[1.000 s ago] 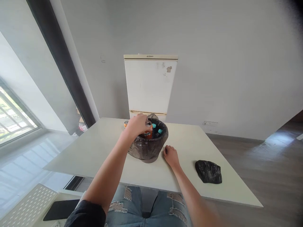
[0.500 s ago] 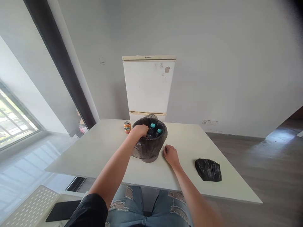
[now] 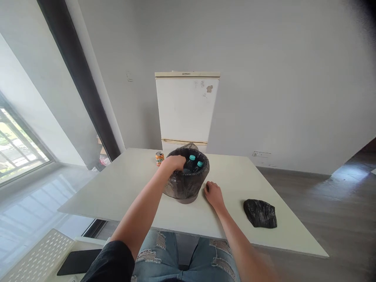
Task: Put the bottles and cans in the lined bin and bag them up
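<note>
A small bin lined with a dark plastic bag (image 3: 185, 188) stands on the white table (image 3: 123, 184). Two dark bottles with teal caps (image 3: 192, 158) stick up inside it. My left hand (image 3: 175, 162) reaches over the bin's left rim with its fingers curled down inside; what they hold is hidden. On the table just right of the bin lies my right hand (image 3: 214, 194), its fingers curled in and nothing in them. Behind the bin to the left, an orange can (image 3: 159, 158) stands upright on the table.
A crumpled black bag (image 3: 260, 213) lies on the table to the right. A white fridge (image 3: 186, 109) stands against the wall behind the table. Beside my left knee are a perforated white surface (image 3: 35, 258) and a black phone (image 3: 76, 261).
My left hand lowered an orange can from above the rim into the bin, and the can is now out of sight. The right hand stayed in place.
</note>
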